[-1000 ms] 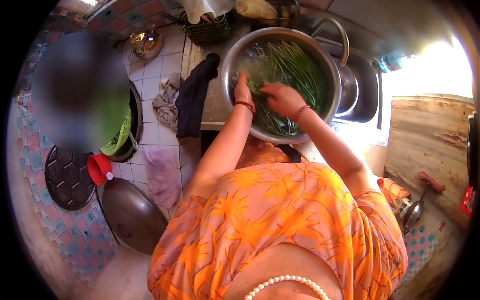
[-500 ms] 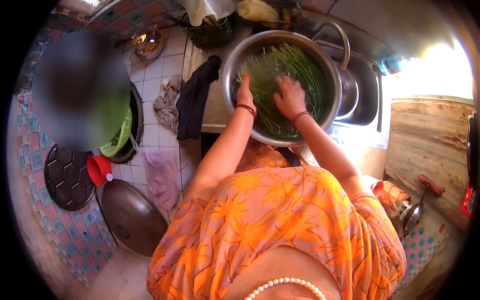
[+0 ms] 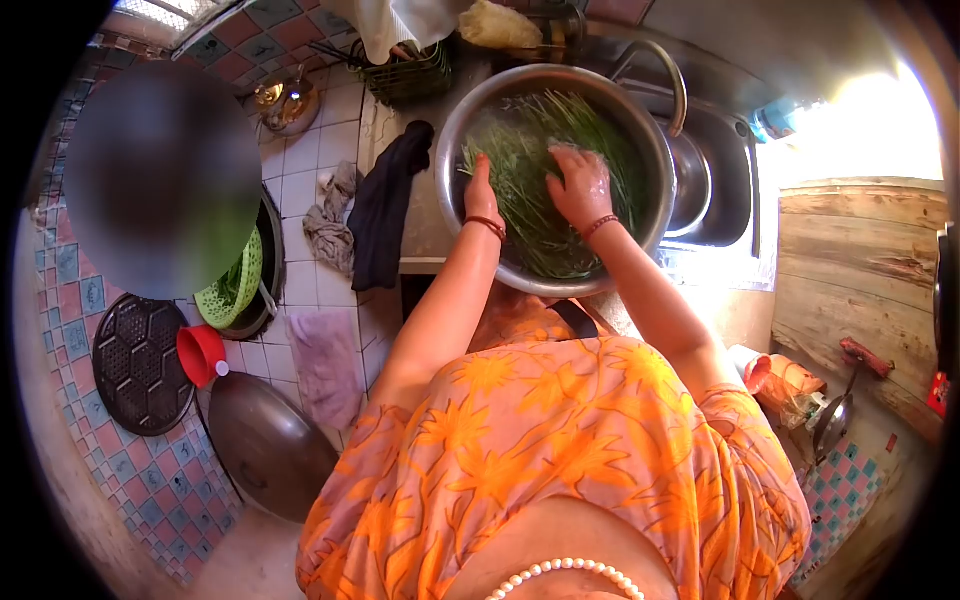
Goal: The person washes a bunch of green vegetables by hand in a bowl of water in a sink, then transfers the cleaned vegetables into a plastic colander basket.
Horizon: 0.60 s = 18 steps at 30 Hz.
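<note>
A large round metal basin [image 3: 452, 205] holds water and long, thin green stalks [image 3: 545, 235] that look like chives or garlic shoots. My left hand [image 3: 482, 193] is at the basin's left inside, edge-on, with its visible fingers stretched forward beside the stalks; its other fingers are hidden. Wet and shining, my right hand [image 3: 580, 188] is over the middle right of the greens, back up, fingers loosely extended and apart from the thumb. No stalks show in its grip. A dark red bracelet circles each wrist.
A sink [image 3: 735, 185] with a curved faucet [image 3: 672, 75] adjoins the basin on the right. To the left lie a dark cloth [image 3: 392, 205], a grey rag [image 3: 332, 225] and a mauve towel [image 3: 327, 365]. A green colander [image 3: 240, 290], red cup [image 3: 202, 355] and metal lid [image 3: 270, 445] are farther left.
My right hand has risen slightly out of the greens and now shows more of its wet back. The stalks have shifted in the water. My left hand stays near the left side.
</note>
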Available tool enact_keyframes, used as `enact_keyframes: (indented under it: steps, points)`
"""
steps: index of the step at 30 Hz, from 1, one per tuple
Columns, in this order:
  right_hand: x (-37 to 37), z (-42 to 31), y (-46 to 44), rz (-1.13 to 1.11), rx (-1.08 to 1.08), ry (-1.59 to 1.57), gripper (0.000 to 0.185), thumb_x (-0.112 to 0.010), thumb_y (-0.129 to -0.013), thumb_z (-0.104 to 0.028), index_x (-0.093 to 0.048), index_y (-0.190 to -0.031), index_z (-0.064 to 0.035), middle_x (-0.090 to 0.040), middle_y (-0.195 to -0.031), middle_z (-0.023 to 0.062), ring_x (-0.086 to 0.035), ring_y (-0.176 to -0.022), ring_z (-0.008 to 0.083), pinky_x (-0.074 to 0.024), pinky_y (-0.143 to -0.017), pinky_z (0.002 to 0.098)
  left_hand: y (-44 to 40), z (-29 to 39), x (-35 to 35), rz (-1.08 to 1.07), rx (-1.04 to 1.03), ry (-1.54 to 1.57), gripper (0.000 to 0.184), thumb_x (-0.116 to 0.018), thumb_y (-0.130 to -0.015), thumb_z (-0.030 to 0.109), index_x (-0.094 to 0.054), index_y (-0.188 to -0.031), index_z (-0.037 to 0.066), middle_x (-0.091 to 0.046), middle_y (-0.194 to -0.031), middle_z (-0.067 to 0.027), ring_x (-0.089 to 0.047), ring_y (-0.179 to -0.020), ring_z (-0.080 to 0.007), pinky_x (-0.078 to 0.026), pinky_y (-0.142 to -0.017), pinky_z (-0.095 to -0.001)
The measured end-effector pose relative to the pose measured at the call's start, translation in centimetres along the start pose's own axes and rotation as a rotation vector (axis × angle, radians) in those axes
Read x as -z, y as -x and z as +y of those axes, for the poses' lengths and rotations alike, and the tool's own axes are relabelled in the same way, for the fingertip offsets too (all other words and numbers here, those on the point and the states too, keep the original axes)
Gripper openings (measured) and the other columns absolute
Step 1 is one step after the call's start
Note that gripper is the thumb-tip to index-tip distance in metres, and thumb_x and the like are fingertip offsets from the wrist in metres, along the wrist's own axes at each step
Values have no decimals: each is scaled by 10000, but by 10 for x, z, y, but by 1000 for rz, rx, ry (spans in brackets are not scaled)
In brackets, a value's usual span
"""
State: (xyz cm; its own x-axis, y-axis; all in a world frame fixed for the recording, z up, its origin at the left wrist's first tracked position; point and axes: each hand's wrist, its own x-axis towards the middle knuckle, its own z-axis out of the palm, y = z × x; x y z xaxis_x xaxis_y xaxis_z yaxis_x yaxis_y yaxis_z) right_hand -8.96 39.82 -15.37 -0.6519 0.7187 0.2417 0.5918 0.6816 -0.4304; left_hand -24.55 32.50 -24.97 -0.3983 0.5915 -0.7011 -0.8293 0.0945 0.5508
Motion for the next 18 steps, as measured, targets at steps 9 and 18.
enact_keyframes:
  steps: [9, 18]
  points:
    - [25, -2, -5, 69, -160, -54, 405, -604, -759, -140, -584, -1155, -60, -593, -1138, 176, -520, -1090, 351, -411, -944, 421, 25, 13, -15, 162, 25, -119, 911, -597, -780, 605, -274, -1429, 55, -221, -1492, -146, -244, -1346, -286, -194, -1088, -423]
    - [-25, 18, 13, -199, -62, 27, 412, -560, -823, -189, -522, -1223, -99, -521, -1267, 135, -492, -1131, 354, -393, -958, 451, 30, 18, -23, 206, 33, -125, 807, -588, -804, 584, -361, -1393, 81, -373, -1411, -145, -372, -1274, -285, -293, -1045, -417]
